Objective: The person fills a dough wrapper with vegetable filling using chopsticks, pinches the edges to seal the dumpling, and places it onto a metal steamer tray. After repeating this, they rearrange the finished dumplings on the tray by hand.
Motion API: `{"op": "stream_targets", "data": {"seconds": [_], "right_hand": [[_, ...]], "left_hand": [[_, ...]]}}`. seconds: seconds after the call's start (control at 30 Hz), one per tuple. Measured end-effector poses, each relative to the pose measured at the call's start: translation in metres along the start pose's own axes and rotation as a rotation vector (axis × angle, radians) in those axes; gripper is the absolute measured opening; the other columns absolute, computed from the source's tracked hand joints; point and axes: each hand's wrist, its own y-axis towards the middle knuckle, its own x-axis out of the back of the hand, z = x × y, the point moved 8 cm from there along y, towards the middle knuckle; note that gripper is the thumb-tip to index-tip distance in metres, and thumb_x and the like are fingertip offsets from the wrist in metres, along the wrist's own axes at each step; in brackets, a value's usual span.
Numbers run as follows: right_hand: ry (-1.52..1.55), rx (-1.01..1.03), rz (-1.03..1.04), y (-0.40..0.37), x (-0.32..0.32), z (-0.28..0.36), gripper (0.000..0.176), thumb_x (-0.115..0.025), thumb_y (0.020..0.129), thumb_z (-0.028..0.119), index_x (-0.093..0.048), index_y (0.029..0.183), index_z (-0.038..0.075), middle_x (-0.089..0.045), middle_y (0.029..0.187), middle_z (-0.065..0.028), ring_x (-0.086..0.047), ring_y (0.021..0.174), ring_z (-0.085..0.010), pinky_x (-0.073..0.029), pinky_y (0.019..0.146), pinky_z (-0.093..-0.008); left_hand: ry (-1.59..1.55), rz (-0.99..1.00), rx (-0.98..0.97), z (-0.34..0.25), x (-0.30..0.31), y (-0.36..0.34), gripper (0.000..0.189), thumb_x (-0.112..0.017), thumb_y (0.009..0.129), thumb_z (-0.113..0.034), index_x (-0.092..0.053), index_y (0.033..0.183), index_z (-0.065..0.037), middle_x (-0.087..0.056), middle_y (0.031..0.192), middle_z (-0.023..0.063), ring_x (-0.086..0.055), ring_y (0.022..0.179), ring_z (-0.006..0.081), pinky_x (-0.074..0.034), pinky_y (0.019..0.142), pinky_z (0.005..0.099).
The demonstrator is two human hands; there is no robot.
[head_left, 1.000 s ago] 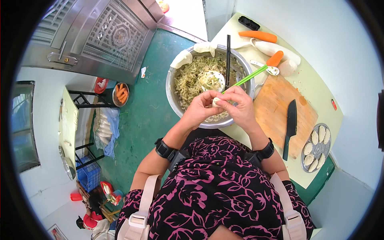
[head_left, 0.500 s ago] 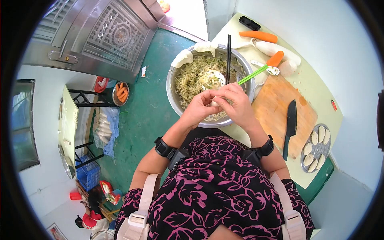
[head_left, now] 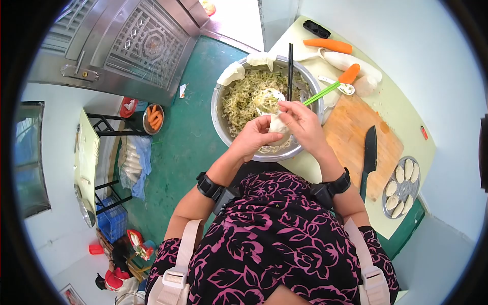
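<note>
Between my two hands, above the near side of a metal bowl (head_left: 217, 113), is a pale dumpling (head_left: 278, 125). The fingers of my left hand (head_left: 255, 136) are closed on its left side. My right hand (head_left: 305, 127) pinches its right and upper edge. Shredded vegetable filling (head_left: 244, 96) fills the bowl, with a white spoon (head_left: 273, 96) lying in it. Black chopsticks (head_left: 290, 71) and a green-handled utensil (head_left: 323, 93) lean over the bowl's right side. White dough wrappers (head_left: 231, 74) hang on the far rim.
On the pale table to the right are a cutting board (head_left: 351, 142), a black knife (head_left: 370, 157) and a round tray (head_left: 405, 195) with several dumplings. Carrots (head_left: 330, 46) and a white radish (head_left: 353, 64) lie behind. A person in red (head_left: 116, 277) is at the lower left.
My right hand has shifted slightly up and right, and more of the dumpling shows between my hands. The left hand stays nearly in place.
</note>
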Motion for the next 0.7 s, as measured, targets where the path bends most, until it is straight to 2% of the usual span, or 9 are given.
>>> {"op": "stream_targets", "data": {"seconds": [0.13,0.23,0.33,0.43,0.53,0.7], "right_hand": [[-0.057,-0.003,0.163,0.002,-0.015,-0.01,0.022,-0.056,0.078,0.015,-0.058,0.095,0.002,-0.054,0.079,-0.0094,-0.053,0.068,-0.022,-0.042,0.065,-0.0292],[-0.011,-0.028,0.15,0.004,-0.014,-0.014,0.021,-0.055,0.08,0.018,-0.059,0.092,0.001,-0.053,0.079,-0.0095,-0.053,0.069,-0.0227,-0.042,0.065,-0.0299],[0.129,0.036,-0.108,0.004,0.0,-0.005,0.023,-0.053,0.083,0.022,-0.06,0.09,0.0,-0.054,0.079,-0.0101,-0.054,0.07,-0.0241,-0.043,0.066,-0.0309],[0.054,-0.004,-0.078,0.004,0.008,-0.013,0.028,-0.052,0.084,0.026,-0.059,0.093,0.001,-0.054,0.082,-0.011,-0.055,0.071,-0.0234,-0.043,0.065,-0.031],[-0.042,-0.095,0.065,-0.001,0.0,-0.011,0.023,-0.054,0.082,0.022,-0.06,0.089,0.001,-0.055,0.078,-0.0106,-0.054,0.067,-0.0208,-0.043,0.062,-0.0294],[0.049,-0.105,0.003,-0.005,-0.006,-0.022,0.014,-0.056,0.08,0.013,-0.061,0.081,0.0,-0.056,0.07,-0.0102,-0.054,0.062,-0.0191,-0.043,0.058,-0.0272]], "left_hand": [[0.046,-0.005,-0.02,0.001,-0.002,0.003,0.033,-0.059,0.075,0.001,-0.052,0.108,-0.004,-0.058,0.09,-0.0008,-0.056,0.08,0.0052,-0.045,0.068,0.0175],[0.116,-0.004,0.058,0.003,0.002,0.001,0.033,-0.06,0.076,-0.002,-0.051,0.108,-0.005,-0.058,0.092,-0.0001,-0.056,0.082,0.0065,-0.047,0.069,0.0191],[0.021,-0.085,0.086,0.004,0.008,0.001,0.033,-0.06,0.076,-0.004,-0.051,0.108,-0.007,-0.057,0.095,0.0009,-0.057,0.085,0.009,-0.049,0.068,0.0214],[-0.085,-0.138,0.124,0.002,0.008,-0.001,0.033,-0.061,0.077,-0.006,-0.051,0.108,-0.009,-0.057,0.097,0.0013,-0.058,0.087,0.0115,-0.051,0.068,0.0254],[-0.176,-0.131,0.165,0.007,0.009,0.0,0.034,-0.061,0.077,-0.006,-0.051,0.109,-0.009,-0.056,0.099,0.0011,-0.058,0.087,0.0124,-0.051,0.068,0.0277],[-0.181,-0.064,0.161,0.006,0.001,0.0,0.034,-0.06,0.077,-0.007,-0.05,0.11,-0.009,-0.056,0.101,0.0016,-0.057,0.088,0.0131,-0.05,0.071,0.0295]]}}
